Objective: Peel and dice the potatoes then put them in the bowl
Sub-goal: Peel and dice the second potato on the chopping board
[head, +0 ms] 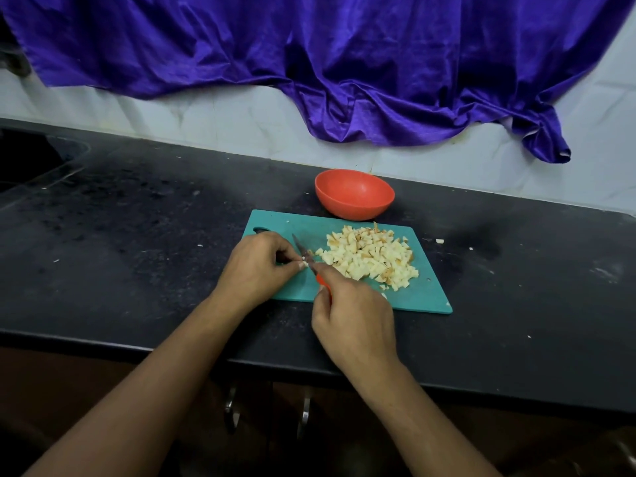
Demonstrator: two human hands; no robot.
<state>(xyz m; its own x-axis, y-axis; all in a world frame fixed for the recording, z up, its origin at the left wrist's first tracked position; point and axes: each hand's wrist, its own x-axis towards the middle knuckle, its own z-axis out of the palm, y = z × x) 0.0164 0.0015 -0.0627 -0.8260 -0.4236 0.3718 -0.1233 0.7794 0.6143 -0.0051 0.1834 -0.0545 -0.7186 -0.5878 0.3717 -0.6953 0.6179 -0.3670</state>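
On teal board (425, 299), left hand (256, 266) pinching potato bit (304, 259), right hand (354, 321) gripping knife (298, 244), diced pile (368, 258) beside.

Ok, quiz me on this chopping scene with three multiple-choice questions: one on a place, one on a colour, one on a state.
1. Where is the bowl? A) on the counter behind the cutting board B) on the cutting board C) on the floor
2. What colour is the handle of the knife? A) black B) white C) orange-red
3. What state is the bowl in? A) full of dice B) empty C) upside down
Answers: 1 A, it stands on the dark counter past the board's far edge. 2 C, orange-red shows above the right hand gripping it. 3 B, its inside is bare; the diced potato lies on the board, and the left hand pinches one potato piece.
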